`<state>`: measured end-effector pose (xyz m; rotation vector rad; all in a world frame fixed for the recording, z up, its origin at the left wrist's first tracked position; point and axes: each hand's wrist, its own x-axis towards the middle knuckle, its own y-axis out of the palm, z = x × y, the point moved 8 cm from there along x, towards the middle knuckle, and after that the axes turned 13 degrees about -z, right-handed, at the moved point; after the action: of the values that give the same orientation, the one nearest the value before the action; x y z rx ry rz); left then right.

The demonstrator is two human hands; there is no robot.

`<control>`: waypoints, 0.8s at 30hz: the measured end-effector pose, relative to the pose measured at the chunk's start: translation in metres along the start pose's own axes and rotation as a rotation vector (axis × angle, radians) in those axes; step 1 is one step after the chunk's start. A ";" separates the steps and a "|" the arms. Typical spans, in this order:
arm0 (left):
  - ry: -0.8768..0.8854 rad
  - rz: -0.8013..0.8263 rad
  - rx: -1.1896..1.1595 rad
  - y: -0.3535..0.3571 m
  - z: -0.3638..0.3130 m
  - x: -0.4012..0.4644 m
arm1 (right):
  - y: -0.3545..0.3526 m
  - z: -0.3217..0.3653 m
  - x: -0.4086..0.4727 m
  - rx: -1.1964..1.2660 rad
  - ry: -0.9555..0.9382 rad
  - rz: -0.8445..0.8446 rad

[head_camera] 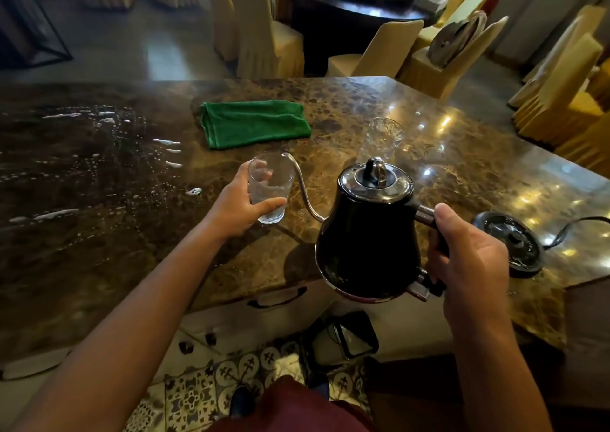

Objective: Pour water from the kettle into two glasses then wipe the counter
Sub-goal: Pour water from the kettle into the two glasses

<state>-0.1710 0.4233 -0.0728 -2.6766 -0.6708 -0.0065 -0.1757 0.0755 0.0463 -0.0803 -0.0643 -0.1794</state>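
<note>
the right hand (468, 260) grips the handle of the black gooseneck kettle (366, 233). its thin spout reaches left to the rim of the clear ribbed glass (270, 190), held by the left hand (237, 208) on the marble bench (429, 141); a second glass (383, 137) waits beyond.

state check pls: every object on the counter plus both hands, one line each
kettle: lifted off its base, lid on, spout tip at the held glass's rim
held glass: upright, some water in it
second glass: standing alone on the counter, fill unclear
green cloth: folded, untouched
kettle base: bare, corded
counter: wet with streaks and drops on the left
left hand: gripping held glass
right hand: gripping kettle handle
</note>
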 end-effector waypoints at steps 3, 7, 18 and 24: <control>0.009 -0.001 0.018 0.000 -0.001 0.000 | 0.003 0.001 0.001 -0.029 -0.036 0.039; 0.024 -0.005 0.042 0.000 0.000 -0.001 | 0.005 0.006 0.000 -0.061 -0.088 0.074; 0.035 -0.004 0.033 0.003 0.003 0.001 | 0.004 0.029 -0.002 -0.200 -0.184 0.155; 0.025 0.002 0.026 0.006 0.003 0.001 | 0.003 0.034 -0.003 -0.242 -0.220 0.156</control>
<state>-0.1677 0.4203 -0.0775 -2.6479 -0.6554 -0.0306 -0.1802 0.0819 0.0798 -0.3455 -0.2549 -0.0206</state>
